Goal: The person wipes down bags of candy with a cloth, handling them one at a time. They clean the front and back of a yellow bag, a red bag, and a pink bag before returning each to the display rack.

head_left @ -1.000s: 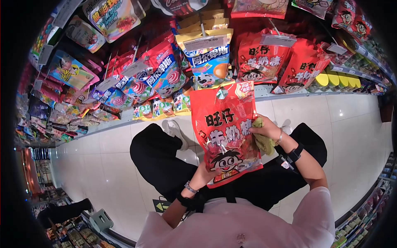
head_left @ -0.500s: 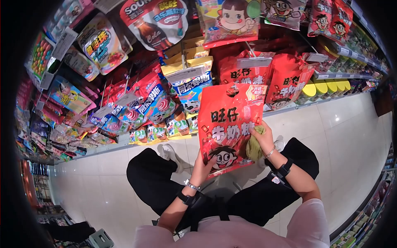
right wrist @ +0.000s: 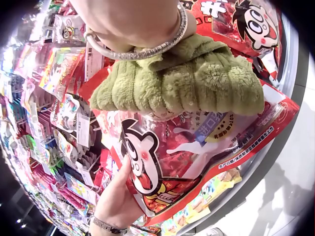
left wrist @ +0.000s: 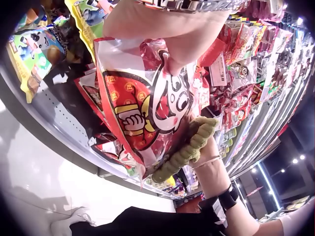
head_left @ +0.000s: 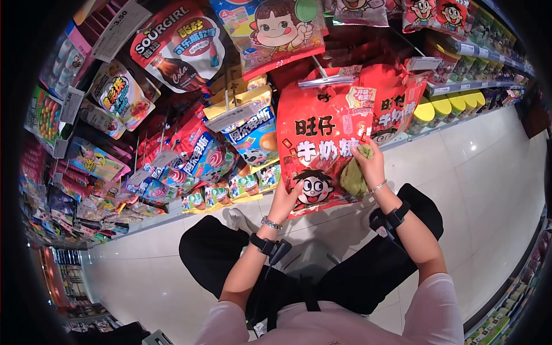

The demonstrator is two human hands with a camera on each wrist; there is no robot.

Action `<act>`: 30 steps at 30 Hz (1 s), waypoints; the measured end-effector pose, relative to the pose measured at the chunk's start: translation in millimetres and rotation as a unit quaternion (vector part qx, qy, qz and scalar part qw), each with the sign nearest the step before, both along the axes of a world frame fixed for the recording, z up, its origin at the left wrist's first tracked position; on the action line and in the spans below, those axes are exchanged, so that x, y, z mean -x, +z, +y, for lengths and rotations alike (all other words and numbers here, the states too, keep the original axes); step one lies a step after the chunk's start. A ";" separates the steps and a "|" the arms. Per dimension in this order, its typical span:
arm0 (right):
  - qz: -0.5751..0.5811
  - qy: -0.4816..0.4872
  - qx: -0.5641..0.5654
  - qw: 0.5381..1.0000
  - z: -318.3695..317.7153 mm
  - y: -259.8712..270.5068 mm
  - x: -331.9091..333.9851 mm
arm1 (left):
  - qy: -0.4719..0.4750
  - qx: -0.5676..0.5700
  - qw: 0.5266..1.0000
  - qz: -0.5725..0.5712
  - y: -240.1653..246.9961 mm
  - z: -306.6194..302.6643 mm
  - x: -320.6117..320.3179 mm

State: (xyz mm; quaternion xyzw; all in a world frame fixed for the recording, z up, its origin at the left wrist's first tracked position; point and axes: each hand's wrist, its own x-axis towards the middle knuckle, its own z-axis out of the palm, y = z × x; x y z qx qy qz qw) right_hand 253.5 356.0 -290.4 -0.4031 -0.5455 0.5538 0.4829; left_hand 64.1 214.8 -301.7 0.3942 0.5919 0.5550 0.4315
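A large red candy bag (head_left: 313, 138) with a cartoon face is held upright in front of the rack, its top by the hook's price tag (head_left: 326, 81). The left hand (head_left: 284, 198) grips its lower left corner, thumb on the front. At the bag's right edge the right hand (head_left: 371, 164) pinches it and also holds a folded green cloth (head_left: 353, 179). In the right wrist view the ribbed cloth (right wrist: 182, 83) lies against the bag (right wrist: 197, 147), with the left hand (right wrist: 118, 201) at the far corner. Whether the bag hangs on the hook is unclear.
Similar red bags (head_left: 394, 103) hang to the right, blue and yellow bags (head_left: 250, 129) to the left. A cartoon-girl bag (head_left: 276, 34) hangs above. Yellow-lidded jars (head_left: 440, 109) stand on the right shelf. A grey stool (head_left: 313, 259) is between the knees.
Both hands have raised the red bag forward, from over the lap to the rack, where it now covers one hanging red bag. The view has shifted closer to the shelves.
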 end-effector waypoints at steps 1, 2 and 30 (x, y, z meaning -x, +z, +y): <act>0.002 -0.002 0.001 1.000 4.1 -3.9 1.8 | -0.002 0.029 1.000 0.005 -2.9 2.2 1.9; 0.002 -0.003 0.003 1.000 6.7 -4.1 3.2 | -0.002 0.031 1.000 0.005 -3.6 4.1 1.6; -0.178 -0.053 -0.034 0.982 77.1 -47.0 13.2 | 0.046 0.071 0.996 0.035 -81.3 71.0 17.6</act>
